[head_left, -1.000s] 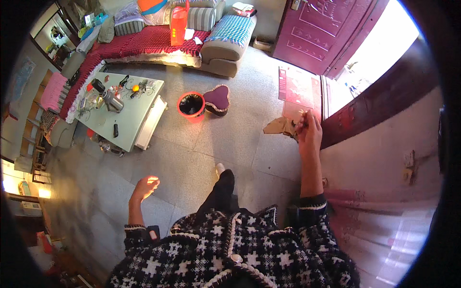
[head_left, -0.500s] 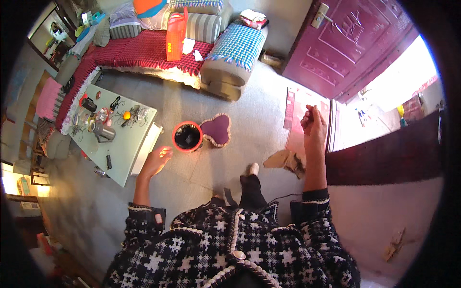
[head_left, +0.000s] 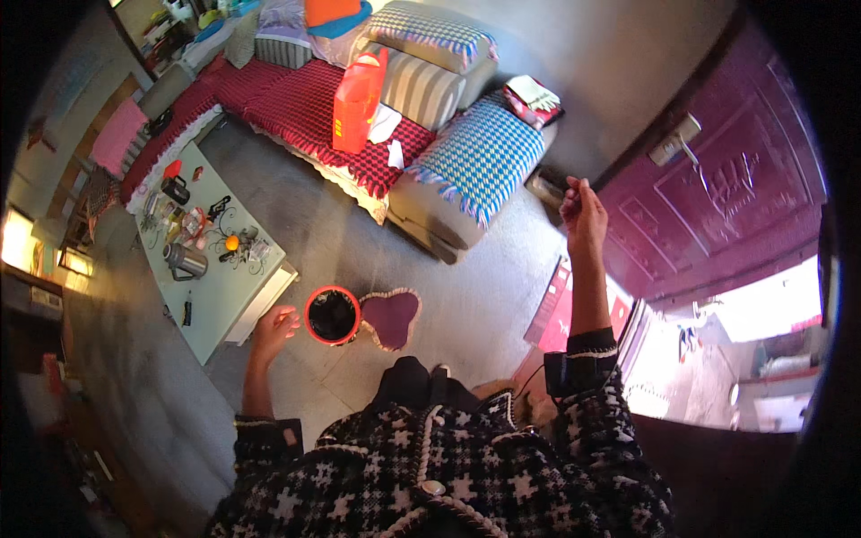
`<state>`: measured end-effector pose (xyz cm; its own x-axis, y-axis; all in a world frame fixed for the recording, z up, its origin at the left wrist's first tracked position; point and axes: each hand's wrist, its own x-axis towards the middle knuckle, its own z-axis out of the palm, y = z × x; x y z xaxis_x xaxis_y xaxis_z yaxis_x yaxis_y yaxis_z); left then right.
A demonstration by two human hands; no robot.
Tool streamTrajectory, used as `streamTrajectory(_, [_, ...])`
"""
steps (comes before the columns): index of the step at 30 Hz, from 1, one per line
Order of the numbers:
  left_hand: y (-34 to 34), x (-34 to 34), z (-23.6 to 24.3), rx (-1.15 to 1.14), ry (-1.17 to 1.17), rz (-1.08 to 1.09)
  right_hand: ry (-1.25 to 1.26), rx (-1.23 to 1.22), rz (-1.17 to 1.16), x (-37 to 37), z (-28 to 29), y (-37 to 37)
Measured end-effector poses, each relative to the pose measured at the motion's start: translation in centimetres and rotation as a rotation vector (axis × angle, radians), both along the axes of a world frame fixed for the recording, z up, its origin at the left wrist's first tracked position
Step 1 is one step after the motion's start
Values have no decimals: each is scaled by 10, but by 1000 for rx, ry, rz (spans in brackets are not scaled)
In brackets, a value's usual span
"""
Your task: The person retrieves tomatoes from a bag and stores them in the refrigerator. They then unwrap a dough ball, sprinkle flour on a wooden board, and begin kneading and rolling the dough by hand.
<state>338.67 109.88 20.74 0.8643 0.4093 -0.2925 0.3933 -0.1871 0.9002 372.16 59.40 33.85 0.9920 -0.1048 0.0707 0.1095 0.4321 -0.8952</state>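
Beside the near right corner of the low table [head_left: 211, 309] is my left hand [head_left: 276, 330], its fingers loosely bent and apart with nothing in them. A red-rimmed bin [head_left: 333, 315] with a black liner stands on the floor just right of it. My right hand [head_left: 585, 220] is raised at the right, between the sofa end and the door. Its fingers are curled in, and no object shows in them. Touching or close by the bin is a purple lobed stool or cushion [head_left: 391, 320] with a fringed edge.
A corner sofa with a red checked cover [head_left: 296, 99] runs along the far side, a red bag [head_left: 357, 103] on it. The purple door [head_left: 717, 170] stands ajar at right, beside a bright doorway. A metal jug [head_left: 185, 262] and an orange fruit [head_left: 232, 243] are on the table.
My view has turned and moved forward: the sofa and door look closer, and the bin and stool sit lower. My right hand now appears before the sofa end and door. Both hands remain without visible objects.
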Motion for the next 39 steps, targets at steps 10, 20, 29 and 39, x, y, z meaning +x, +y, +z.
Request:
streamTrajectory(10, [37, 103, 22, 327, -33, 353, 99, -190, 319, 182, -20, 147])
streamTrajectory(20, [48, 193, 26, 154, -89, 421, 142, -418, 642, 338, -82, 300])
streamTrajectory(29, [64, 317, 30, 48, -36, 593, -730, -1266, 576, 477, -209, 453])
streamTrajectory(39, [73, 540, -30, 261, -139, 384, -915, -1535, 652, 533, -292, 459])
